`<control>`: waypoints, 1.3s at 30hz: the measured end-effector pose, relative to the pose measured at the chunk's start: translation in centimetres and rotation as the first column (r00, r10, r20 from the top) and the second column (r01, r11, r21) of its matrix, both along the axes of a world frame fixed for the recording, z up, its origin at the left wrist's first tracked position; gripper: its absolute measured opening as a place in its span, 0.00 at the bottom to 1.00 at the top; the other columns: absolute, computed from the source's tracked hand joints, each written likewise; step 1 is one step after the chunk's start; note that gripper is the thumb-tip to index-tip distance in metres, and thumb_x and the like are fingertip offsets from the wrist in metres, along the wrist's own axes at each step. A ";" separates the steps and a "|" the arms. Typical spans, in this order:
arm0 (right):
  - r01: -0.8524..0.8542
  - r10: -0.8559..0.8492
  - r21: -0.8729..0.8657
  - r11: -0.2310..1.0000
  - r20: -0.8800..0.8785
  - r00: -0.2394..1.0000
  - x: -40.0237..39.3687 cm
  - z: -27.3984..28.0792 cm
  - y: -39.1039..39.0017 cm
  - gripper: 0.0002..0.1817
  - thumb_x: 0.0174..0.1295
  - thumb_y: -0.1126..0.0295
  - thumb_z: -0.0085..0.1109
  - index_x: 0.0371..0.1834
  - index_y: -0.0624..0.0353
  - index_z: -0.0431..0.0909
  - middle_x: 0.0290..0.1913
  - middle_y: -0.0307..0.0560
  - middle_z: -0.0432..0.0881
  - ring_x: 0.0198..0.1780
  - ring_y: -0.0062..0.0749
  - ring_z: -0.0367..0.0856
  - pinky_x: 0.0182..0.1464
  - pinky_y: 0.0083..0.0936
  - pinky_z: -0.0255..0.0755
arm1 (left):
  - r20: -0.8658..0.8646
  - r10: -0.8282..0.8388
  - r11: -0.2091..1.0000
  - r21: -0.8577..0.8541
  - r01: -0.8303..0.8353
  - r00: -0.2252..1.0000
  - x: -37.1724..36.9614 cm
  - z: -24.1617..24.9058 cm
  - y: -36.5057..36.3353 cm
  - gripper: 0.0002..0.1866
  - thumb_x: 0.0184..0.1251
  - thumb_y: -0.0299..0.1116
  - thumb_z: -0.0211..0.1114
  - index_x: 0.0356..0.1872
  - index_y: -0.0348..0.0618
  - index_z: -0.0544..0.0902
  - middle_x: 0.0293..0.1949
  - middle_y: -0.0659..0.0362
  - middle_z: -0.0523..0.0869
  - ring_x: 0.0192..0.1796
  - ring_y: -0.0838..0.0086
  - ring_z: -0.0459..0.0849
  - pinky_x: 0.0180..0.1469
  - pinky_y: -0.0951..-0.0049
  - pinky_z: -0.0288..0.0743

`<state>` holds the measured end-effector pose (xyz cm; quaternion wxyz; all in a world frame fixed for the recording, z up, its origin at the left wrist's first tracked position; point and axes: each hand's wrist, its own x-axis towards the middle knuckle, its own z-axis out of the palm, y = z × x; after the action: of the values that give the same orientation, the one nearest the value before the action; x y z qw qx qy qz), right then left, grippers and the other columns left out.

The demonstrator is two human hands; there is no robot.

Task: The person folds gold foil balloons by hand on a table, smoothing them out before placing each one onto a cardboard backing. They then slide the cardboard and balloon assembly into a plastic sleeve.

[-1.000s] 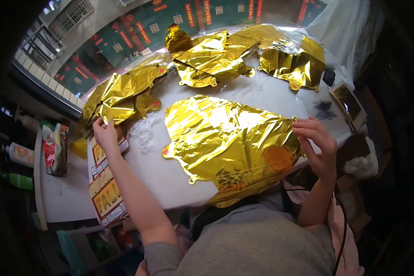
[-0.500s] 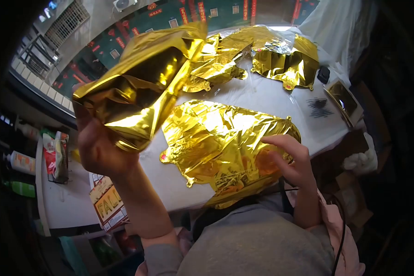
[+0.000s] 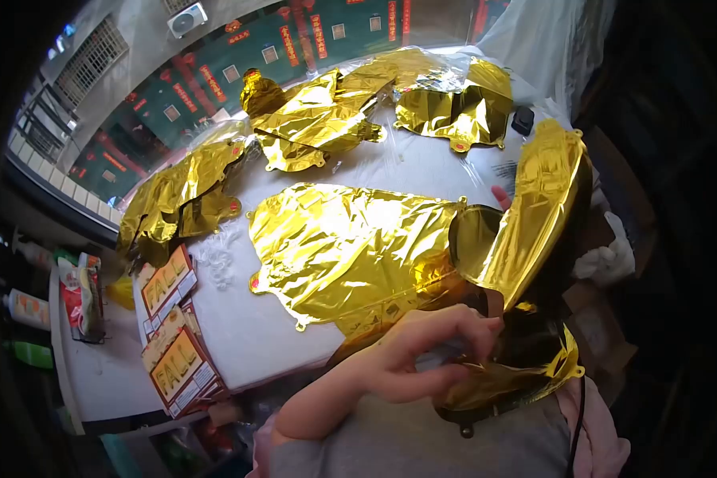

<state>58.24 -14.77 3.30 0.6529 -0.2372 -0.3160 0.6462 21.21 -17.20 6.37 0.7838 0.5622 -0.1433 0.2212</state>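
Note:
A shiny gold foil balloon, flat and folded, is raised at the right side of the table. My left hand reaches across my front, with thumb and index finger closed on the lower part of this foil. Behind the raised sheet my right hand is mostly hidden; only a fingertip shows past its left edge, and the foil stands up against that hand. Another flat gold foil balloon lies wrinkled on the white table, just beyond my left hand.
More gold foil balloons lie at the back, back right and left. Printed "FALL" packets are stacked at the front left. A small black object sits at the back right. Bottles stand on a left shelf.
The foil balloon in my left hand has moved from the upper left to the right side. My right hand has left the flat balloon and is now behind the raised foil. The view has shifted.

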 end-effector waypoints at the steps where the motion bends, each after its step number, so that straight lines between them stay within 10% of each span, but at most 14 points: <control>1: -0.029 0.030 0.008 1.000 -0.095 0.995 -1.9 -2.6 -9.0 0.44 0.79 0.46 0.58 0.87 0.60 0.53 0.71 0.56 0.79 0.69 0.51 0.82 0.73 0.44 0.77 | -0.035 0.064 0.990 -0.126 -0.068 0.997 -0.8 -0.4 0.3 0.16 0.69 0.22 0.64 0.57 0.39 0.79 0.50 0.59 0.83 0.52 0.74 0.84 0.64 0.68 0.75; 5: 0.062 0.015 0.358 0.932 -0.207 0.978 -3.4 -7.8 -9.1 0.48 0.78 0.42 0.55 0.88 0.62 0.48 0.74 0.64 0.75 0.75 0.56 0.75 0.76 0.51 0.73 | -0.371 0.278 0.901 -0.218 -0.374 0.886 -5.0 2.0 5.4 0.19 0.73 0.22 0.59 0.63 0.39 0.76 0.53 0.63 0.82 0.49 0.85 0.79 0.51 0.82 0.73; 10: 0.388 -0.371 0.038 0.921 -0.220 0.902 -9.7 -4.5 -10.0 0.52 0.77 0.43 0.58 0.89 0.65 0.43 0.79 0.68 0.68 0.77 0.54 0.74 0.78 0.48 0.71 | -0.616 0.535 0.817 0.202 -0.541 0.578 -8.2 1.8 11.4 0.16 0.74 0.26 0.62 0.61 0.44 0.80 0.52 0.67 0.82 0.43 0.88 0.77 0.44 0.86 0.71; 14: 0.079 -0.038 0.101 0.992 -0.359 0.933 -9.4 -2.9 -10.8 0.70 0.62 0.15 0.48 0.89 0.65 0.39 0.79 0.84 0.61 0.77 0.71 0.71 0.76 0.61 0.67 | -0.651 0.612 0.766 0.346 -0.542 0.449 -10.1 0.6 14.1 0.17 0.73 0.26 0.66 0.60 0.45 0.80 0.44 0.69 0.76 0.41 0.89 0.76 0.42 0.86 0.71; 17: 0.070 -0.049 0.067 0.995 -0.269 0.962 -9.4 -3.2 -11.7 0.70 0.63 0.15 0.46 0.90 0.64 0.37 0.79 0.86 0.61 0.77 0.71 0.70 0.76 0.60 0.67 | -0.664 0.644 0.730 0.386 -0.564 0.380 -10.9 -0.4 15.9 0.16 0.72 0.27 0.69 0.59 0.44 0.80 0.42 0.69 0.73 0.39 0.89 0.76 0.42 0.86 0.71; 18: 0.093 -0.091 0.021 0.995 -0.097 0.991 -9.3 -3.2 -12.1 0.59 0.70 0.35 0.65 0.88 0.64 0.47 0.71 0.76 0.76 0.70 0.57 0.81 0.72 0.50 0.74 | -0.659 0.660 0.714 0.401 -0.574 0.360 -11.2 -0.6 16.7 0.18 0.71 0.29 0.73 0.58 0.44 0.80 0.43 0.67 0.77 0.39 0.87 0.78 0.43 0.85 0.72; 19: 0.089 -0.087 0.019 0.996 -0.095 0.992 -9.1 -3.2 -12.3 0.59 0.70 0.35 0.65 0.88 0.64 0.47 0.71 0.76 0.76 0.70 0.57 0.81 0.72 0.50 0.74 | -0.660 0.660 0.712 0.399 -0.577 0.359 -11.4 -0.9 17.6 0.18 0.71 0.29 0.73 0.58 0.44 0.80 0.43 0.67 0.77 0.39 0.87 0.78 0.43 0.85 0.72; 21: 0.206 -0.076 -0.144 0.968 0.614 0.786 -8.7 -3.0 -12.6 0.46 0.64 0.69 0.77 0.83 0.66 0.60 0.59 0.58 0.87 0.59 0.37 0.88 0.65 0.33 0.79 | -0.660 0.692 0.689 0.481 -0.543 0.293 -11.7 -1.2 19.3 0.19 0.70 0.29 0.76 0.58 0.45 0.79 0.39 0.68 0.81 0.37 0.89 0.77 0.38 0.86 0.68; 22: 0.283 -0.110 -0.291 0.914 0.493 0.863 -10.3 -1.2 -12.3 0.42 0.54 0.89 0.72 0.76 0.66 0.70 0.50 0.44 0.90 0.51 0.23 0.88 0.59 0.22 0.78 | -0.674 0.687 0.688 0.482 -0.542 0.273 -11.8 -1.0 20.1 0.20 0.68 0.30 0.78 0.57 0.44 0.80 0.40 0.66 0.84 0.38 0.87 0.81 0.39 0.85 0.70; 31: 0.357 -0.235 -0.097 0.929 0.591 0.772 -9.2 -1.5 -9.2 0.31 0.62 0.86 0.70 0.71 0.66 0.76 0.54 0.47 0.87 0.52 0.26 0.88 0.59 0.23 0.80 | -0.590 0.776 0.594 0.564 -0.573 0.224 -10.7 -3.1 25.3 0.19 0.64 0.28 0.81 0.52 0.41 0.82 0.41 0.64 0.87 0.40 0.83 0.85 0.43 0.81 0.77; 38: 0.479 -0.160 -0.031 0.878 0.922 0.353 -10.0 -1.4 -7.4 0.25 0.63 0.82 0.72 0.65 0.63 0.82 0.55 0.45 0.87 0.57 0.27 0.84 0.61 0.25 0.77 | -0.084 0.996 0.079 0.925 -0.373 0.003 -11.1 -2.9 21.6 0.19 0.70 0.32 0.75 0.59 0.39 0.83 0.54 0.51 0.88 0.59 0.62 0.86 0.61 0.61 0.79; 39: 0.484 -0.235 0.162 0.860 0.968 0.093 -10.2 -1.3 -7.2 0.25 0.62 0.81 0.71 0.64 0.62 0.83 0.56 0.46 0.87 0.57 0.33 0.85 0.63 0.30 0.77 | -0.089 0.996 0.083 0.924 -0.372 0.001 -11.4 -2.3 20.2 0.19 0.70 0.32 0.75 0.59 0.39 0.83 0.54 0.51 0.88 0.59 0.62 0.86 0.61 0.61 0.79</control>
<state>48.07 -21.98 1.96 0.4152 -0.7215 -0.5184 0.1959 9.76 3.00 4.06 0.1998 0.8035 0.4813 0.2879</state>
